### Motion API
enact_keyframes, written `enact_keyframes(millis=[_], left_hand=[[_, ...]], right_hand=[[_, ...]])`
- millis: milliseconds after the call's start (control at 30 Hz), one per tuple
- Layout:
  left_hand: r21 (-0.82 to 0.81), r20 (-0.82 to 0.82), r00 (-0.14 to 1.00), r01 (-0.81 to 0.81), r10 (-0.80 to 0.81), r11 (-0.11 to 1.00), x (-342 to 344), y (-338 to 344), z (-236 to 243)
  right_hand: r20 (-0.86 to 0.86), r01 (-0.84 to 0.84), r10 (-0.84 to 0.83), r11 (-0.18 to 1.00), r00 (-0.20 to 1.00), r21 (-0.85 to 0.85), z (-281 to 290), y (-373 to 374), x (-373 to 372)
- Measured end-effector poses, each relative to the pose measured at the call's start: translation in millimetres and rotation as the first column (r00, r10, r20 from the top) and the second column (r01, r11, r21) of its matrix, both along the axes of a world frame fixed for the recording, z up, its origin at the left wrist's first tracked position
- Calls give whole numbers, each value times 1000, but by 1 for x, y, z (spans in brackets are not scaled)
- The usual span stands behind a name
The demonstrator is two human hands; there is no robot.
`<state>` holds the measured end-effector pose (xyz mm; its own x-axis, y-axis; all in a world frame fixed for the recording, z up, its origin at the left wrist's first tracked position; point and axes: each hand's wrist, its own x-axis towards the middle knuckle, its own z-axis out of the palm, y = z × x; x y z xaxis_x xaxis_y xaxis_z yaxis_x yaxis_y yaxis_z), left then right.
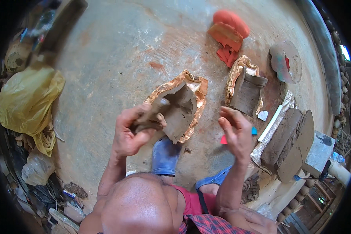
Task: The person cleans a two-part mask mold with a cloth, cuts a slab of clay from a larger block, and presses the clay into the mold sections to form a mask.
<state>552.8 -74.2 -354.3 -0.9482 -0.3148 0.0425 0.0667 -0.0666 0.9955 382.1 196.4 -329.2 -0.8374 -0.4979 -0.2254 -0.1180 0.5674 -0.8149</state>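
Note:
My left hand (132,130) grips a lump of dark grey clay (152,117) over the near left part of an open plaster mould (201,99), whose rough brown-crusted rim surrounds a grey clay lining (179,123). My right hand (234,130) hangs to the right of that mould, fingers curled loosely apart with nothing visible between them. A second, narrower mould (234,76) with a curved clay sheet (247,93) inside lies beyond it at the right. Small red (224,139) and teal (254,130) pieces lie near my right hand.
A thick clay slab stack (288,144) sits at the right beside a white rod (269,123), a grey block (321,152) and an irregular flat disc (284,60). Red pads (230,31) lie farther back. A yellow plastic bag (27,101) and clutter line the left edge.

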Motion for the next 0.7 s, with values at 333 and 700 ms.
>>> enact_keyframes(millis=[333, 700], left_hand=[[862, -132, 927, -69, 352, 503, -72, 47, 11], [753, -26, 997, -31, 77, 657, -68, 48, -4]], right_hand=[[346, 313, -71, 617, 936, -722, -25, -124, 85], [-379, -164, -65, 825, 923, -541, 52, -143, 32]])
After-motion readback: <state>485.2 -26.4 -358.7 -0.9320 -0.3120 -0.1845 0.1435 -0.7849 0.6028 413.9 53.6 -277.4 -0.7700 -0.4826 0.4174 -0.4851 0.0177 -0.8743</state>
